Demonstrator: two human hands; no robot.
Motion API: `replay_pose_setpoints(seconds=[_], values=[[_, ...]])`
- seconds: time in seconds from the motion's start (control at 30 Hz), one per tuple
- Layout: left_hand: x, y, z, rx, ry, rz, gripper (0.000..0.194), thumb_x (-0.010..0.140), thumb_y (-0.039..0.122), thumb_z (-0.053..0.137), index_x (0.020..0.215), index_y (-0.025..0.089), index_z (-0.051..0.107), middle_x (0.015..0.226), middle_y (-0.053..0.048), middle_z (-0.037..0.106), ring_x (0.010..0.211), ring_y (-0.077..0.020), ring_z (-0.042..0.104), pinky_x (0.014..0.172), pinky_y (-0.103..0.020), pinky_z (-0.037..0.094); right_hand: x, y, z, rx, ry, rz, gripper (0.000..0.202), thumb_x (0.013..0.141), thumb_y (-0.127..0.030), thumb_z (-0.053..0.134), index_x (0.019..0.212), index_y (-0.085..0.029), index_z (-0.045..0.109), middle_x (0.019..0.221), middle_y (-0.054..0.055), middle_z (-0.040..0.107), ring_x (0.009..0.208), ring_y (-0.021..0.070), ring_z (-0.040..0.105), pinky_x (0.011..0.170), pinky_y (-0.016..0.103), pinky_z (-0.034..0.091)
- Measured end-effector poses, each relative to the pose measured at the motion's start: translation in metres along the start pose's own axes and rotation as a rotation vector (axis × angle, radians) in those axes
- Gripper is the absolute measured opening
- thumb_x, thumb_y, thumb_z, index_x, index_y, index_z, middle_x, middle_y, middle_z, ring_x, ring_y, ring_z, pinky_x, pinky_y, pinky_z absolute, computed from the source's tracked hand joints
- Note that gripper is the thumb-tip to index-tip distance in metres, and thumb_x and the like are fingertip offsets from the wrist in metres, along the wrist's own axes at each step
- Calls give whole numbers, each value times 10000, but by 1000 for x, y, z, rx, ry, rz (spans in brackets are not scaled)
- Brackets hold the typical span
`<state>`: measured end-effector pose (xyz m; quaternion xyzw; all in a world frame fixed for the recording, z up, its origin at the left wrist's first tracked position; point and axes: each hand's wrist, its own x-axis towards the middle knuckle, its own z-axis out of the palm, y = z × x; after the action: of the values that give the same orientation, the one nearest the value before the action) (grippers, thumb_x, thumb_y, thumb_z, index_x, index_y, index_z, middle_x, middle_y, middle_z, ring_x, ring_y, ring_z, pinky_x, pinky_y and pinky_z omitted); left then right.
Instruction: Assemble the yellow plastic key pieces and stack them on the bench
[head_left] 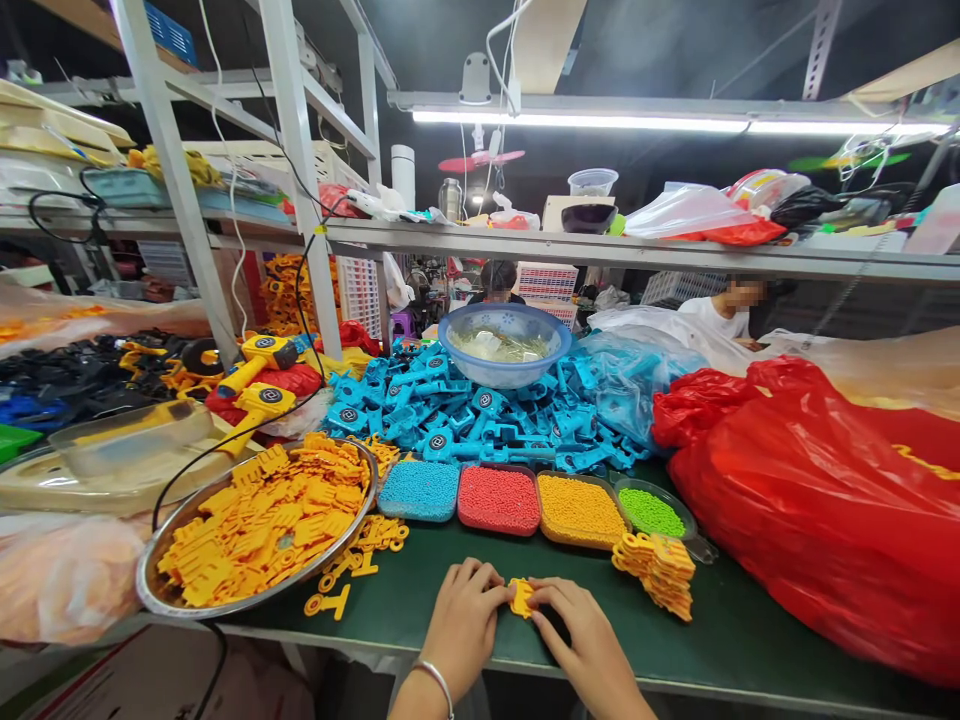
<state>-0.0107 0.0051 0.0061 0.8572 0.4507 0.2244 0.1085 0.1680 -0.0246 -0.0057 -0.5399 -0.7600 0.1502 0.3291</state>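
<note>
Between my two hands, over the front of the green bench, is a small yellow plastic part (521, 597). My left hand (466, 610), with a bracelet at the wrist, pinches its left side. My right hand (574, 622) has thumb and fingertips closed on its right side. To the right lies a stack of similar yellow plastic parts (660, 575). Behind my hands stand trays of blue beads (418, 489), red beads (499, 499) and yellow beads (581, 508), plus a dish of green beads (651, 512).
A metal bowl (367, 520) heaped with yellow parts stands left, some loose ones beside it. Blue plastic parts (465, 400) pile up behind the trays, a blue-rimmed basin (555, 365) on them. A red bag (810, 520) bulges at right. A person (720, 310) sits beyond.
</note>
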Motion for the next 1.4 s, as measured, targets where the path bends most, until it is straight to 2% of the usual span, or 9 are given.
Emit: replay_pose_setpoints(seconds=[0.13, 0.27, 0.37, 0.47, 0.6, 0.7, 0.93, 1.07, 1.4], values=[[-1, 1, 1, 12, 18, -35, 297, 787, 27, 445, 878, 253, 615, 891, -5, 571, 875, -177, 444, 754, -320, 332, 2, -1, 1, -83, 24, -23, 101, 845, -216, 470, 809, -231, 564, 957, 17, 636, 914, 168, 565, 786, 283, 403], [-3, 3, 2, -1, 22, -68, 350, 772, 18, 430, 960, 267, 589, 889, 3, 547, 861, -172, 433, 751, -311, 333, 23, -17, -7, -318, -56, -33, 181, 838, -190, 455, 696, -210, 565, 723, -2, 630, 700, 156, 575, 636, 269, 351], [-3, 3, 2, 16, -1, -78, 381, 754, 31, 453, 1004, 287, 585, 907, 1, 535, 874, -182, 421, 760, -321, 330, 63, -40, -14, -427, -92, -62, 307, 882, -225, 396, 644, -197, 586, 644, 11, 631, 664, 156, 576, 636, 278, 316], [-3, 3, 2, -1, -7, -94, 345, 761, 58, 469, 978, 287, 607, 915, -2, 531, 882, -183, 420, 761, -325, 327, 118, -65, -12, -462, -133, -106, 333, 923, -270, 325, 796, -201, 624, 798, 31, 663, 780, 158, 578, 671, 267, 333], [-3, 5, 0, -61, 31, -119, 220, 791, 135, 492, 915, 254, 629, 916, -12, 535, 887, -180, 431, 765, -328, 331, 183, -84, 12, -506, -294, -125, 152, 855, -251, 504, 862, -192, 644, 956, 50, 648, 967, 192, 547, 773, 279, 388], [-4, 4, 0, -108, 36, -135, 136, 755, 267, 596, 883, 248, 636, 933, -14, 544, 907, -192, 435, 783, -336, 338, 209, -89, 34, -560, -420, -88, 188, 837, -310, 550, 934, -159, 609, 1018, 58, 608, 954, 184, 555, 813, 352, 443], [-5, 2, 1, -139, 28, -132, 144, 732, 254, 635, 875, 256, 644, 997, 2, 574, 962, -191, 437, 820, -337, 337, 214, -86, 54, -573, -483, -53, 249, 859, -324, 521, 1050, -168, 557, 1085, 55, 573, 934, 171, 569, 806, 373, 476], [-4, 2, 1, -193, 40, -110, 129, 733, 209, 643, 851, 260, 652, 989, 36, 622, 960, -179, 448, 816, -333, 331, 210, -76, 52, -516, -406, -57, 223, 845, -335, 538, 966, -155, 590, 1035, 47, 595, 957, 178, 555, 830, 389, 446], [-2, 5, -2, -219, 83, -109, 112, 736, 171, 638, 807, 255, 662, 947, 53, 663, 909, -173, 480, 779, -335, 323, 199, -62, 54, -334, -194, -62, 136, 694, -303, 705, 762, -187, 688, 879, 55, 643, 907, 213, 523, 688, 260, 350]])
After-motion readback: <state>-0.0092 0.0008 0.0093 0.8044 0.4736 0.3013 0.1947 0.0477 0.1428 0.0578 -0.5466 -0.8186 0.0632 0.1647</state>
